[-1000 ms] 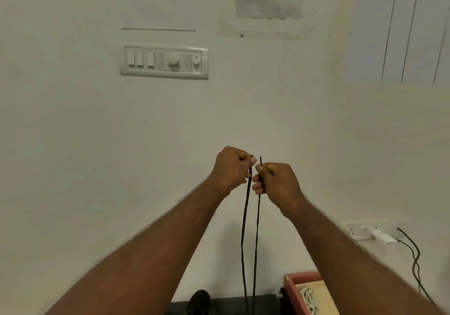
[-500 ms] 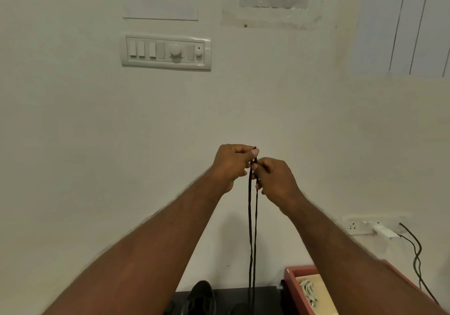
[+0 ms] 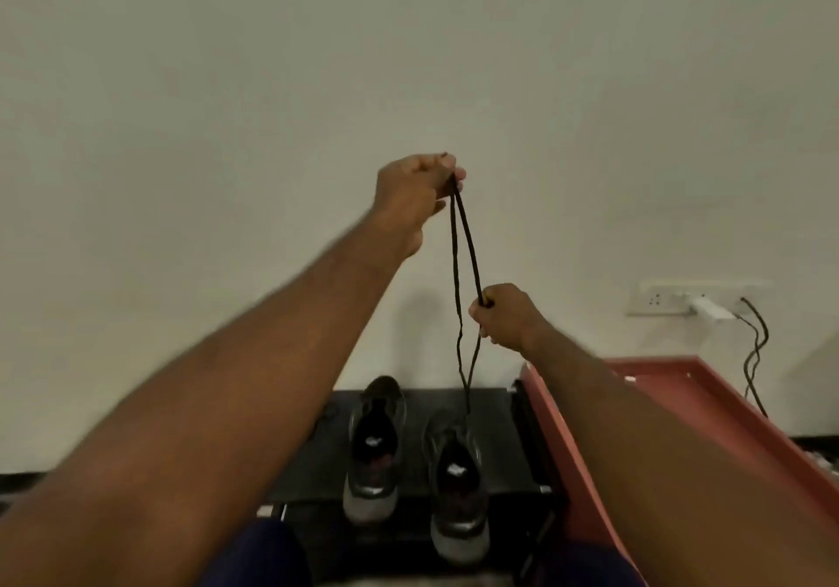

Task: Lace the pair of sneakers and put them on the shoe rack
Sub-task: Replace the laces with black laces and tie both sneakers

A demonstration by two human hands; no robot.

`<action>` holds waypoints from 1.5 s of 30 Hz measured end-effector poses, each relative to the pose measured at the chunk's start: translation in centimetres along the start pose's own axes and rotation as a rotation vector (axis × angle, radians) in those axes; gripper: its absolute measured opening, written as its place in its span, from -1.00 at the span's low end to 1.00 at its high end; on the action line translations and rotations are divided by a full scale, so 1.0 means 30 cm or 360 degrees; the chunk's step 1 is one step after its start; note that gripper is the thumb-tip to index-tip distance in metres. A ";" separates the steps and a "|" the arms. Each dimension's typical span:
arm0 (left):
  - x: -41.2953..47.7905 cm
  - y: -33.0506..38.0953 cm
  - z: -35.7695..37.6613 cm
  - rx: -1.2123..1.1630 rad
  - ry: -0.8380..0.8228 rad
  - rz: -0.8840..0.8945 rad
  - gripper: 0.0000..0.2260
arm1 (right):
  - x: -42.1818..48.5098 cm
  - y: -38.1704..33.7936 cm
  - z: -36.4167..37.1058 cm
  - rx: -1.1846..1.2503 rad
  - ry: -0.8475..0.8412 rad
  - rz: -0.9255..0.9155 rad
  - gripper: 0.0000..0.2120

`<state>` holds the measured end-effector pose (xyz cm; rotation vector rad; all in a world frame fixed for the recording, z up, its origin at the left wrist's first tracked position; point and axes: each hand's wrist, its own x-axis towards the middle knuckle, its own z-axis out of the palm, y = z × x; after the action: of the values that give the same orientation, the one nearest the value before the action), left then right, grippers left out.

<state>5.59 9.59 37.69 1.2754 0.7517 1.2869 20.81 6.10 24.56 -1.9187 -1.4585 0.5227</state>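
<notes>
**Lace ends being gathered above the sneaker**

Both ends of the thin black shoelace (image 3: 455, 269) are now being pinched high in the left hand (image 3: 415, 189). One strand is being gripped lower down by the right hand (image 3: 506, 316), which was level with the left a moment ago. The lace is being drawn taut from the near grey-and-black mesh sneaker (image 3: 458, 477), which is standing beside its mate (image 3: 374, 446) on the black shoe rack (image 3: 504, 441). Lacing is judged barely begun.

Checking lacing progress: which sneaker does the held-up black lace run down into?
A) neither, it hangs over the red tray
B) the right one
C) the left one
B: the lace, pinched high by the left hand and gripped lower by the right hand, drops into the right sneaker.
</notes>
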 end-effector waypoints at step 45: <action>-0.557 -1.034 -0.311 0.0600 -0.0166 -0.0949 -0.89 | 0.126 0.657 0.605 -0.0206 -0.0520 0.0897 -0.72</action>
<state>1.56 1.59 2.34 1.2620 1.2262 0.6087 23.43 11.37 -1.85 -2.4445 -1.1391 1.0596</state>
